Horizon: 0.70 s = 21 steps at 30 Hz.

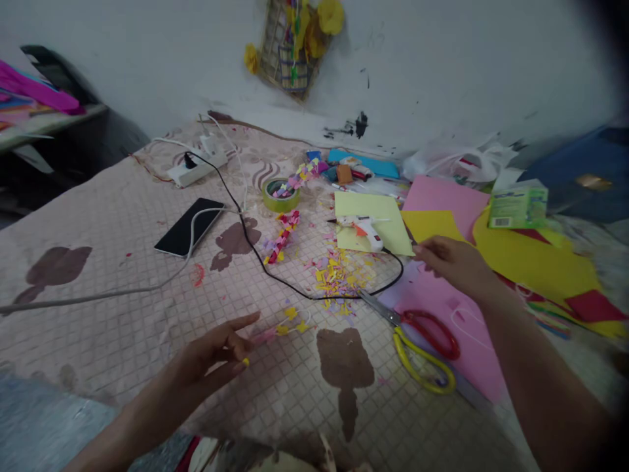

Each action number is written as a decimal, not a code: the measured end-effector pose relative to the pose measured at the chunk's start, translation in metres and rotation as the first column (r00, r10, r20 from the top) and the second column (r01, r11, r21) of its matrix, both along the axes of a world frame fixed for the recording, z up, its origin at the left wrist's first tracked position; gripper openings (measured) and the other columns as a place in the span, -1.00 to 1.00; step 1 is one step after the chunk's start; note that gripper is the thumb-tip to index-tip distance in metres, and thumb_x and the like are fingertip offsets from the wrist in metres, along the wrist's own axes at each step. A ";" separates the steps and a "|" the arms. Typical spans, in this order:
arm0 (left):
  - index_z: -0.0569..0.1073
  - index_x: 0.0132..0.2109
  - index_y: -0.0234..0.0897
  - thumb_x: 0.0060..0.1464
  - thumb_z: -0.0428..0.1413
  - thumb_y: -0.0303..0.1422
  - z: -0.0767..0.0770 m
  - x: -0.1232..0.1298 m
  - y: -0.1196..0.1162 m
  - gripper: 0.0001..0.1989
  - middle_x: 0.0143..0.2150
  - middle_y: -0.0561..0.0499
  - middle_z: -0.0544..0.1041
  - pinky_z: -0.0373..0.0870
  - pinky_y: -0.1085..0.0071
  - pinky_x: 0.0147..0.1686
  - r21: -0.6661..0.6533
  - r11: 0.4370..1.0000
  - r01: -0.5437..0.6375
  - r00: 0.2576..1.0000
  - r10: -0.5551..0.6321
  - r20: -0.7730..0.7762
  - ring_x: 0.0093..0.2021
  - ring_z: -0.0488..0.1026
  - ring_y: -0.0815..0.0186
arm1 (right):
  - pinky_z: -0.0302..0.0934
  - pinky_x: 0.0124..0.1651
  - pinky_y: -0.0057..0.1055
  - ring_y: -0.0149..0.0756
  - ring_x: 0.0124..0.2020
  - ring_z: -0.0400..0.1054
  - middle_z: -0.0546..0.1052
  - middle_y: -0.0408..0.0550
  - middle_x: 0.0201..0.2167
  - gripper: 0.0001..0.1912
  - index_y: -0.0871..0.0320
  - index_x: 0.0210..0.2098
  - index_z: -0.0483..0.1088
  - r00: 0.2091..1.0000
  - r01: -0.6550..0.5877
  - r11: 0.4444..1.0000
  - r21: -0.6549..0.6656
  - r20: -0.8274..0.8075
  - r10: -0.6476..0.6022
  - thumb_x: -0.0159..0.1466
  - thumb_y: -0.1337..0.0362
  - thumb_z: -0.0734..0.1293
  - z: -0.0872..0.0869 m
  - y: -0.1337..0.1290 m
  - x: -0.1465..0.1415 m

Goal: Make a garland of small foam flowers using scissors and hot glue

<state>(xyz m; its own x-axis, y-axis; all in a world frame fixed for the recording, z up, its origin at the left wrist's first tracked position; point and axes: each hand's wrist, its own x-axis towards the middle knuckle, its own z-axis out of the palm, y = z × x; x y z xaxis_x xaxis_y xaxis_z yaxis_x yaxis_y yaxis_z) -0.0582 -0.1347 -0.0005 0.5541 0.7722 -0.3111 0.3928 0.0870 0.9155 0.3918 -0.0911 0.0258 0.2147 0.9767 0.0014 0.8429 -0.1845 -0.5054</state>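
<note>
My left hand is over the near part of the table, a small yellow paper piece at its thumb and fingertips. Just beyond those fingers lies a white loop strung with yellow and pink paper pieces. On the right, my right hand is closed, its fingertips by the corner of a pale yellow sheet; whatever they may hold is hidden. A white hot glue gun rests on that sheet, its black cord trailing left. Scissors with red and yellow handles lie below my right hand.
Paper scraps are heaped mid-table. Further left are a tape roll, a decorated paper strip, a phone and a power strip. Pink sheets, yellow sheets and a green packet occupy the right.
</note>
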 end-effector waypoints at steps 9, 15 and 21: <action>0.36 -0.25 -0.22 0.16 -0.02 -0.52 0.009 0.035 -0.022 -0.87 0.00 -0.03 0.47 0.32 0.33 -0.05 0.529 0.836 0.144 0.988 -0.096 -0.118 0.03 0.30 0.28 | 0.11 -0.42 -0.38 -0.26 -0.48 0.32 0.44 -0.09 -0.56 -0.67 0.15 -0.52 0.35 0.997 0.034 0.998 0.049 0.065 -0.037 0.01 -0.02 0.35 -0.039 0.082 -0.035; 0.35 -0.25 -0.27 0.18 -0.02 -0.50 -0.011 0.060 -0.023 -0.91 0.00 -0.10 0.48 0.23 0.19 0.00 0.657 0.730 0.187 0.978 -0.076 -0.194 0.07 0.25 0.19 | 0.03 -0.55 -0.41 -0.36 -0.62 0.18 0.25 -0.20 -0.70 -0.66 0.13 -0.65 0.24 0.993 0.083 0.995 0.048 -0.092 -0.078 -0.01 0.03 0.37 -0.046 0.088 -0.039; 0.36 -0.25 -0.24 0.17 -0.02 -0.50 -0.009 0.058 -0.016 -0.90 -0.02 -0.05 0.47 0.18 0.21 0.01 0.578 0.814 0.048 0.999 -0.029 -0.042 0.07 0.26 0.21 | 0.23 -0.51 -0.37 -0.34 -0.57 0.29 0.41 -0.13 -0.48 -0.76 0.05 -0.37 0.24 0.893 0.156 0.972 0.177 -0.446 -0.062 0.14 0.02 0.27 -0.023 0.062 -0.049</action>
